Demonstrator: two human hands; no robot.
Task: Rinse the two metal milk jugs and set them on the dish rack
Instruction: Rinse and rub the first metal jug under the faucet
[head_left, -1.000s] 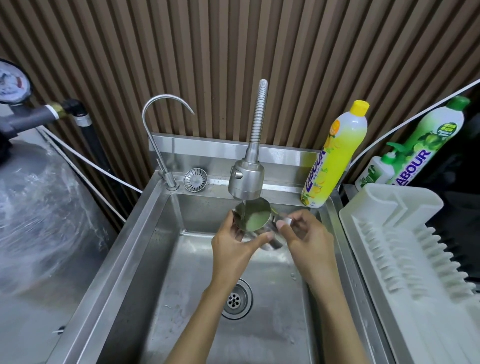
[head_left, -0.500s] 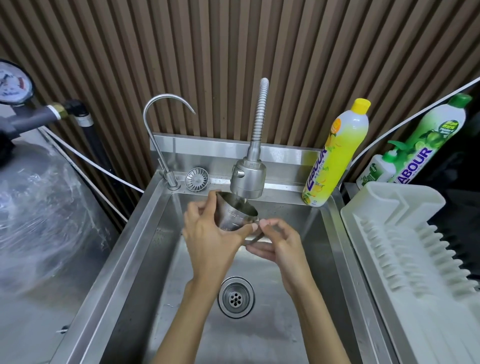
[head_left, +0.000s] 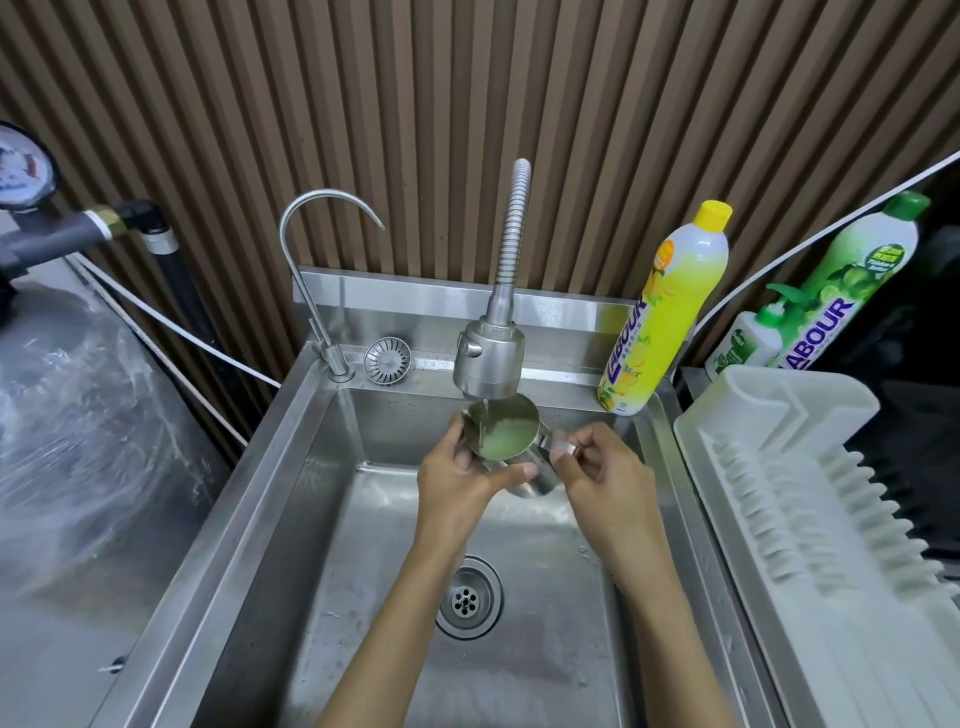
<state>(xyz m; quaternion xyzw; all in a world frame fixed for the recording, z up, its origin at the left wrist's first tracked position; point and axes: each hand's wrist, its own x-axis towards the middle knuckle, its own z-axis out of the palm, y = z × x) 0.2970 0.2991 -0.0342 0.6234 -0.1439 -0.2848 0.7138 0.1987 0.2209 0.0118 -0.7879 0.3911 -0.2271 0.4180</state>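
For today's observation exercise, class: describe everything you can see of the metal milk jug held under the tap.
The metal milk jug is small, shiny and steel-looking, with a round open mouth tilted toward the camera. Inside sits pale greenish liquid. A thin stream of water falls into it from the spray faucet head directly above. The left hand wraps its body; the right hand pinches its flat metal handle on the right. It is held above the sink, touching nothing else.

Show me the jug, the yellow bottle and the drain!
jug (head_left: 506, 434): head view, inside of its open mouth.
yellow bottle (head_left: 670, 312): head view, middle of its body.
drain (head_left: 469, 603): head view, centre of the strainer.
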